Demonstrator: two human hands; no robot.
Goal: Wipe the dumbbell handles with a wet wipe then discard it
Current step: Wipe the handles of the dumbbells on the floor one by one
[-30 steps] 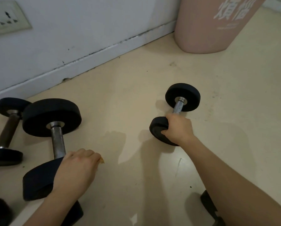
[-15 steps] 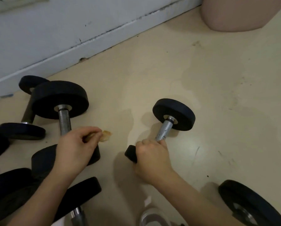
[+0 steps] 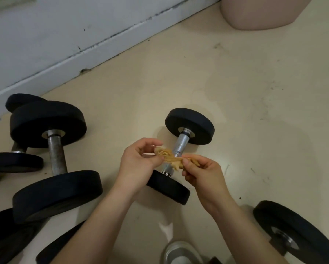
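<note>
A small dumbbell (image 3: pixel 181 143) with black ends and a shiny steel handle lies on the floor at the centre. Just above its handle, a crumpled yellowish-brown wet wipe (image 3: pixel 171 159) is stretched between my two hands. My left hand (image 3: pixel 138 164) pinches the wipe's left end and my right hand (image 3: pixel 203 173) pinches its right end. The near end of the small dumbbell is partly hidden by my left wrist. A larger dumbbell (image 3: pixel 56 155) with a dull, rusty handle lies to the left.
A third dumbbell (image 3: pixel 16 161) lies at the far left by the white baseboard (image 3: pixel 102 42). More black weights (image 3: pixel 293 233) sit at the lower right and lower left. A pink bin (image 3: pixel 260 12) stands at the top right. A shoe toe (image 3: pixel 180 252) shows at the bottom.
My right hand has let go of the small dumbbell's near end and taken the wipe's other end. My left hand carried the wipe rightward over the handle.
</note>
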